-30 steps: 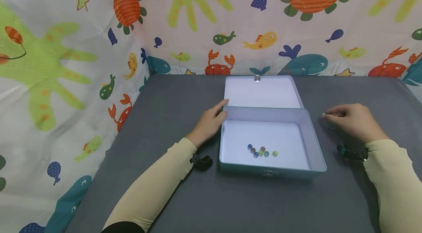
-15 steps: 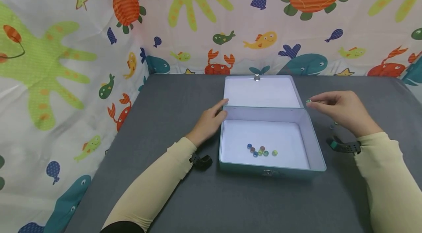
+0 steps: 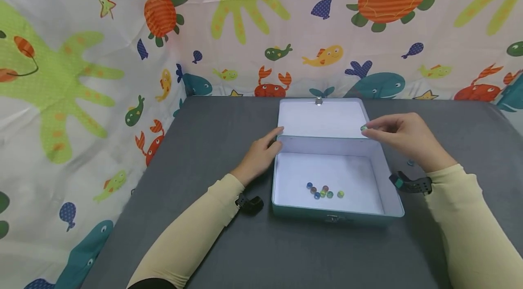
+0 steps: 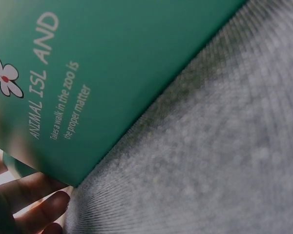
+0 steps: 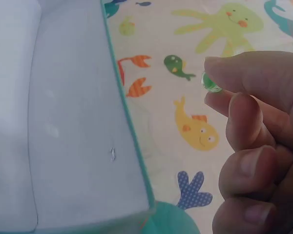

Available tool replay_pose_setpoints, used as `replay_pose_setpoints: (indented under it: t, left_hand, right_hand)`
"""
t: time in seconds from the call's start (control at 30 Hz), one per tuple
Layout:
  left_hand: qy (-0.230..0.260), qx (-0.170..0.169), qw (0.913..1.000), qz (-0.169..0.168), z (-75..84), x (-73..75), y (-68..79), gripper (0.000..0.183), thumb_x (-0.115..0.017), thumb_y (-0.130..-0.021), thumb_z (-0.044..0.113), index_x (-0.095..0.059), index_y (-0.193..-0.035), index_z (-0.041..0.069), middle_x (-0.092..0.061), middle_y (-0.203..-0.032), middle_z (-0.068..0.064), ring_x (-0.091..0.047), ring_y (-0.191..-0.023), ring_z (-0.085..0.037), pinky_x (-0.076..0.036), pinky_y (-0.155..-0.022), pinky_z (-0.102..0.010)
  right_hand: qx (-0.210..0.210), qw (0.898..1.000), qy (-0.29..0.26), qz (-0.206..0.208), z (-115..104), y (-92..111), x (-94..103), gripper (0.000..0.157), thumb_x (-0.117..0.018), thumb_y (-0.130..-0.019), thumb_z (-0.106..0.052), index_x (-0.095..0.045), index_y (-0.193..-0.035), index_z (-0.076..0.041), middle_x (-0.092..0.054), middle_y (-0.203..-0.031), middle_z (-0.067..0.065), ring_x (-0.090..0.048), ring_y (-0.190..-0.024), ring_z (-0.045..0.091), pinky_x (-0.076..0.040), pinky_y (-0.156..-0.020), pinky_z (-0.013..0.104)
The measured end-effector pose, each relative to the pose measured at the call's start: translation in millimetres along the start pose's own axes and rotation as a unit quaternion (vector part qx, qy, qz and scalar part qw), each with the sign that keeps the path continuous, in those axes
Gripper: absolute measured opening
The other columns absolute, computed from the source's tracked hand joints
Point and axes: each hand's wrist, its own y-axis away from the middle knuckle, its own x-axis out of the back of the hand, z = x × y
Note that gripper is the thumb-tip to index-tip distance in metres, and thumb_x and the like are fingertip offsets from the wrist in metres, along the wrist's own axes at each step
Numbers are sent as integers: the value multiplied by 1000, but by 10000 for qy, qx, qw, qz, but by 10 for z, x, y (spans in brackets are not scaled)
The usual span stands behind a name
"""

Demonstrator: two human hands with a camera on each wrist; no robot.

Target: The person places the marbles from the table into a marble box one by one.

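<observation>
- Right hand (image 3: 404,138): grip pinching a green marble (image 5: 208,83), held up by the right edge of the open lid (image 3: 320,117), near the far right corner of the box (image 3: 294,173).
- Left hand (image 3: 257,157): grip loosely spread, touching the box's far left corner.
- Box sits on the grey bench (image 3: 229,125), lid laid back on the far side.
- Loose marbles (image 3: 323,193) gathered on its floor, towards the near side.

Green marble (image 5: 211,83) in right hand (image 3: 408,137)
</observation>
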Motion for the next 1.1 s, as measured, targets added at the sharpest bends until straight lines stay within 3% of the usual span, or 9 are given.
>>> replay_pose_setpoints:
  t: [0.1,0.33,0.63,0.7,0.73,0.8,0.83,1.03,1.1]
  left_hand:
    - [-21,2,10000,-2,-6,9,8,63,-41,-101,42,-45,-161,24,-29,-64,3,-24,-59,-16,-43,-94,-42]
    - [-10,-8,10000,7,-1,3,25,63,-42,-101,39,-45,-161,23,-31,-67,2,-29,-62,-16,-42,-93,-43]
    - [-7,74,10000,25,16,5,27,62,-41,-101,39,-44,-162,26,-29,-65,3,-23,-60,-16,-42,-89,-41]
    - [-53,72,10000,21,20,11,20,62,-41,-101,40,-44,-162,28,-55,-77,-1,-39,-69,-13,-45,-95,-41]
    - [-64,72,10000,2,26,9,17,62,-41,-101,40,-44,-162,28,-66,-93,-4,-47,-78,-13,-46,-99,-41]
    - [-97,62,9999,-31,33,6,14,62,-41,-101,41,-43,-162,28,-67,-132,-9,-55,-102,-15,-43,-110,-41]
    - [-90,59,9999,-47,35,8,13,63,-41,-101,41,-43,-162,28,-63,-141,-11,-54,-112,-16,-42,-112,-42]
    - [-68,103,9999,-7,23,17,6,64,-41,-100,42,-44,-162,27,-66,-130,-21,-53,-113,-24,-43,-107,-43]
    - [-101,93,9999,15,17,13,-2,63,-41,-100,41,-45,-162,27,-60,-145,-15,-54,-113,-23,-43,-107,-42]
  right_hand:
    - [51,10000,-30,23,-38,-18,-29,43,-78,-94,-41,-79,-119,-6,-73,-95,13,-56,-84,24,-48,-64,27]
    - [502,9985,-190,-50,-118,-110,-171,36,-79,-95,-32,-80,-116,-4,-68,-83,14,-53,-75,21,-43,-58,27]
    - [756,9963,-232,-324,-230,-189,-417,30,-80,-94,-32,-82,-112,-9,-63,-77,6,-52,-77,22,-40,-58,29]
    - [792,9958,-277,-355,-254,-196,-444,28,-80,-93,-33,-83,-110,-10,-62,-76,6,-52,-77,21,-39,-58,30]
    - [805,9957,-281,-373,-263,-196,-450,27,-80,-93,-32,-83,-110,-11,-62,-75,6,-52,-76,21,-39,-58,30]
    - [814,9953,-301,-422,-278,-199,-466,26,-81,-93,-32,-83,-109,-12,-62,-75,6,-52,-76,21,-40,-59,30]
    - [826,9951,-294,-456,-286,-207,-476,26,-81,-93,-32,-83,-109,-12,-62,-75,6,-52,-76,21,-40,-59,30]
    - [1022,9925,-176,-645,-350,-304,-565,23,-81,-93,-31,-83,-108,-13,-63,-74,4,-53,-75,22,-42,-62,30]
    - [1075,9914,-169,-724,-380,-329,-589,22,-81,-93,-30,-83,-107,-13,-64,-74,5,-54,-74,22,-42,-62,30]
